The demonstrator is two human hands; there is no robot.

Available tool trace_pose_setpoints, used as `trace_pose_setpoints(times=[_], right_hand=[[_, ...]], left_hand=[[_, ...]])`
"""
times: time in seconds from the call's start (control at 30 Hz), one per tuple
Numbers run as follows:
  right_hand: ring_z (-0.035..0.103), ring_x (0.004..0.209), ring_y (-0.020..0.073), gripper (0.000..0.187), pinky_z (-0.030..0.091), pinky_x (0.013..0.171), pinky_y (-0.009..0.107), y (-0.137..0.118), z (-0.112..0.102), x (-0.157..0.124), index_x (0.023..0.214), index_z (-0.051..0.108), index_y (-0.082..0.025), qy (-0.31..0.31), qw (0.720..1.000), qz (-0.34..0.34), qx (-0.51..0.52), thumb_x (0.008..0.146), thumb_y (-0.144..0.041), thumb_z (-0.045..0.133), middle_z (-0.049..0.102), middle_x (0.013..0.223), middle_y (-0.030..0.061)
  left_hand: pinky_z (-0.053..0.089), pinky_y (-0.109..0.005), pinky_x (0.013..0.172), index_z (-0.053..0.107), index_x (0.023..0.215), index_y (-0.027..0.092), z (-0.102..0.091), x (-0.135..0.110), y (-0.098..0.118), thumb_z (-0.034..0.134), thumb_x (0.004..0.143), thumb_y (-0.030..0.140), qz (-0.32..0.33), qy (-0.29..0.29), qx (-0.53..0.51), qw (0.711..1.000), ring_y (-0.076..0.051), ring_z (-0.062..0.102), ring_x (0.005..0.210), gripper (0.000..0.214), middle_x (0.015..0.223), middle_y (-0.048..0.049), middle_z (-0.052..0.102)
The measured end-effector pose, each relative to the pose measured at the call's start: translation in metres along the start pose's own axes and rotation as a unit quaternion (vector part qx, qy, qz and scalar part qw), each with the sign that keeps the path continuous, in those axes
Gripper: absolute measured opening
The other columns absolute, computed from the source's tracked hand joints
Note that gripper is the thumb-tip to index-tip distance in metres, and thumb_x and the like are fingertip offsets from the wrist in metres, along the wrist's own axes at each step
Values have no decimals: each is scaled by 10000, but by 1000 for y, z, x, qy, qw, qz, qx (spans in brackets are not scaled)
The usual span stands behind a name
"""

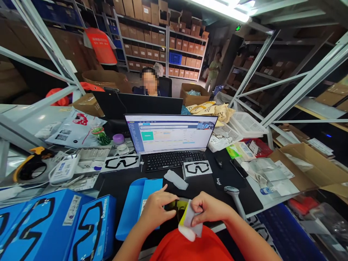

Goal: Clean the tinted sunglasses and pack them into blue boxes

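Note:
Close to my body at the desk's front edge, my left hand (157, 204) grips yellow-lensed glasses (176, 206) between thumb and fingers. The glasses are partly hidden. My right hand (205, 209) is closed on a whitish sheet or sleeve (187, 230) that covers the right part of the glasses; its exact kind is unclear. Beside my left hand lies an opened blue box (133, 203). A crumpled white wrapper (176, 179) rests ahead of my hands, near a small white box with a glasses print (197, 168).
Blue printed boxes (94, 228) stand at the left. A keyboard (172, 160) and lit monitor (171, 134) are ahead. A scanner (236, 199), mouse (218, 161) and phone (239, 168) lie right. An open carton (307, 170) stands farther right. A person sits behind the monitors.

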State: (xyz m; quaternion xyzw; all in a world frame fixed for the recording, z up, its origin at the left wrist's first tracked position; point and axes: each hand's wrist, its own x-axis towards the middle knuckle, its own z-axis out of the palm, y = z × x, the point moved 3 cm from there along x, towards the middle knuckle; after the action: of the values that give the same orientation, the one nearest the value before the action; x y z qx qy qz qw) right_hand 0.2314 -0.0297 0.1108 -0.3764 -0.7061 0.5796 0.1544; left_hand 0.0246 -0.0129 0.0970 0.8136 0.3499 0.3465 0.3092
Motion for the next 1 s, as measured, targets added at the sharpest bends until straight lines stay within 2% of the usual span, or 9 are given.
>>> trace_pose_setpoints(times=[0.1, 0.27, 0.43, 0.6, 0.73, 0.8, 0.87, 0.93, 1.0], right_hand=[[246, 541, 58, 656, 203, 481, 207, 2, -11, -9, 544, 298, -203, -2, 1000, -3, 27, 646, -579, 826, 315, 550, -110], [249, 531, 60, 629, 221, 477, 214, 6, -11, -14, 547, 256, -216, 34, 995, -6, 88, 730, -500, 786, 278, 554, -107], [267, 528, 60, 549, 212, 480, 217, 8, -6, -16, 528, 290, -200, 46, 999, 1, 15, 733, -333, 782, 316, 540, -99], [312, 523, 66, 526, 231, 483, 209, 12, -7, -19, 523, 338, -196, 116, 993, 22, 14, 662, -342, 824, 389, 523, -92], [324, 531, 73, 512, 246, 501, 212, 11, -3, -18, 522, 329, -196, 156, 987, 30, -14, 715, -343, 780, 397, 528, -82], [332, 528, 79, 517, 247, 500, 218, 11, -2, -17, 518, 312, -200, 199, 979, 36, -18, 742, -376, 744, 390, 522, -75], [339, 519, 86, 533, 241, 492, 225, 16, -2, -16, 511, 302, -206, 271, 961, 42, -24, 747, -431, 724, 392, 510, -66], [342, 496, 92, 538, 229, 476, 232, 24, -2, -16, 504, 309, -211, 336, 940, 43, -44, 755, -474, 705, 406, 493, -57], [358, 465, 95, 526, 225, 464, 237, 32, 2, -15, 497, 326, -210, 365, 927, 19, -81, 791, -472, 675, 439, 473, -45]], left_hand=[[398, -527, 1144, 758, 908, 241, -2, 3, -1, 586, 588, 37, 2, 6, -14, 1000, -170, 758, 783, 417, 877, 29, 801], [422, -503, 1133, 761, 927, 236, -7, 12, -4, 583, 589, 31, 3, -13, -7, 1000, -177, 763, 810, 434, 901, 25, 805], [373, -550, 1154, 766, 977, 257, -12, 14, 4, 583, 599, 13, 18, -44, 39, 998, -204, 759, 881, 486, 1000, -6, 802], [409, -537, 1134, 764, 1001, 278, -9, 14, 15, 586, 617, -12, 33, -66, 71, 995, -205, 749, 906, 514, 1060, -13, 791], [386, -567, 1144, 735, 1094, 287, -10, 18, 22, 589, 669, -27, 54, -74, 129, 987, -214, 730, 978, 549, 1132, -28, 769], [367, -610, 1141, 697, 1178, 293, -14, 19, 23, 612, 717, -4, 31, -20, 186, 982, -257, 687, 1104, 555, 1251, -57, 716], [400, -645, 1096, 659, 1243, 276, -19, 14, 19, 654, 771, 89, -36, 84, 229, 969, -324, 630, 1197, 508, 1326, -105, 661], [491, -629, 1006, 668, 1223, 234, -18, 3, 10, 665, 825, 251, -117, 189, 214, 951, -365, 637, 1170, 398, 1269, -146, 679], [584, -546, 893, 721, 1089, 203, -6, -10, -1, 594, 883, 417, -179, 235, 134, 946, -337, 708, 1020, 323, 1091, -142, 746]])
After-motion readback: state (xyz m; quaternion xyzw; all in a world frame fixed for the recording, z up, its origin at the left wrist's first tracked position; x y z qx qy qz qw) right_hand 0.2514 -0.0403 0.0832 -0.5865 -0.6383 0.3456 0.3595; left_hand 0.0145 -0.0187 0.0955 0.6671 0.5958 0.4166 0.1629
